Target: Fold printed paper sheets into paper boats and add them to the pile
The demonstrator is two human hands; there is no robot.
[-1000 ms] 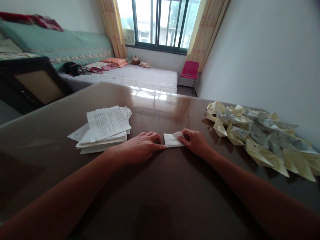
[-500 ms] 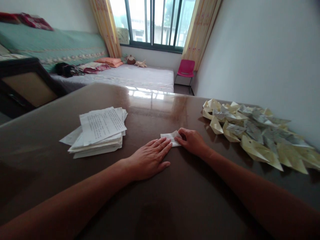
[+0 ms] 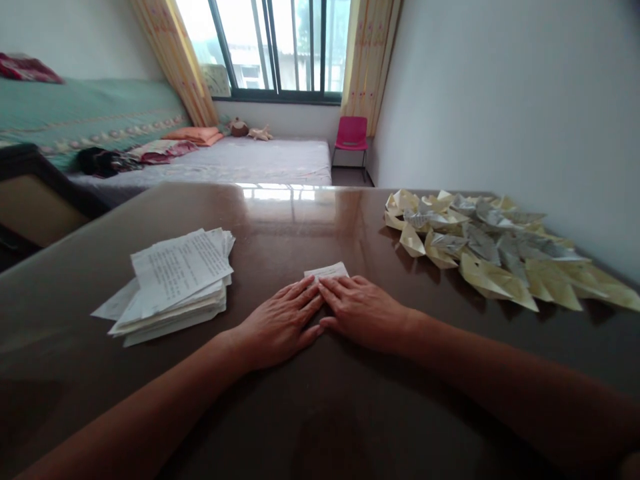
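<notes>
A small folded piece of printed paper (image 3: pixel 327 271) lies flat on the brown table. My left hand (image 3: pixel 287 320) rests palm down with its fingertips on the paper's near left part. Beside it, my right hand (image 3: pixel 363 312) lies flat too, its fingers stretched over the paper's near edge. The fingertips of both hands meet there and hide the lower part of the paper. Neither hand grips anything.
To the left is a stack of printed paper sheets (image 3: pixel 180 273). Several folded paper boats (image 3: pixel 493 280), yellowish and grey, crowd the right side by the wall. Beyond the glossy table (image 3: pixel 280 233) are a bed (image 3: pixel 280 157) and a pink chair (image 3: pixel 351 133).
My right hand has let go of the paper's right edge and flattened onto it beside my left hand. The camera has turned a little to the right.
</notes>
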